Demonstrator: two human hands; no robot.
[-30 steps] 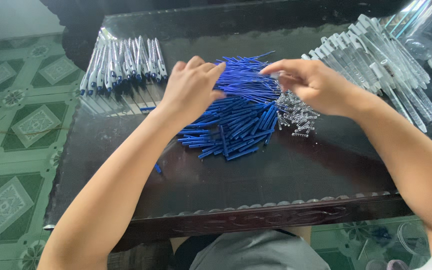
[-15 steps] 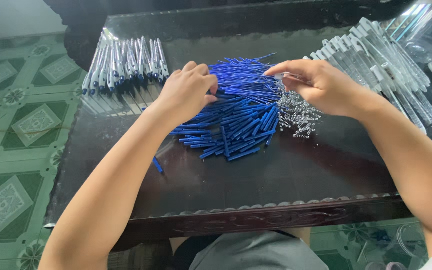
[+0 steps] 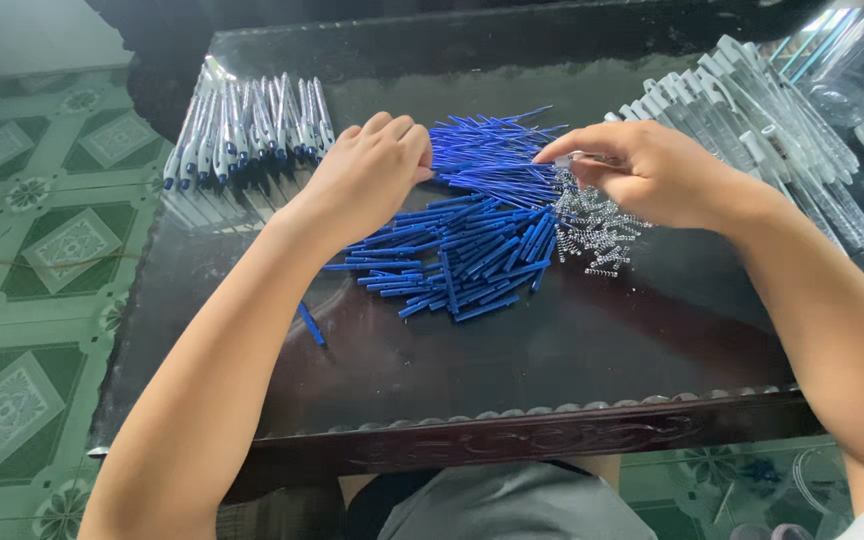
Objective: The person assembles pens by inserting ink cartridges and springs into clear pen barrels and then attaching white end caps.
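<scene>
**Pen parts sorted into piles on a dark glass-topped table**

So the setup is a dark table with a carved wooden front edge and a glossy top, sitting on a green patterned tile floor. Everything is grouped by kind, which looks like the whole point: each part has its own spot within arm's reach.

Nearest to the person, one stray blue refill lies alone on the glass, apart from the rest. Just beyond it, in the middle of the table, is the big heap of blue refills, fanned out loosely so single ones can be picked off the edge.

The left hand rests on the left side of that heap, fingers curled and held together, knuckles up. Whether it's actually got a refill inside I can't tell, since the palm faces down.

Right of the heap is a small pile of metal springs, touching the refills. The right hand hovers over it, thumb and forefinger pinched on something small and pale at the tips; too tiny to say what.

Farther back, a row of finished-looking pens lies neatly side by side on the far left, and white pen barrels are laid out on the far right, with clear plastic in the far right corner.
</scene>
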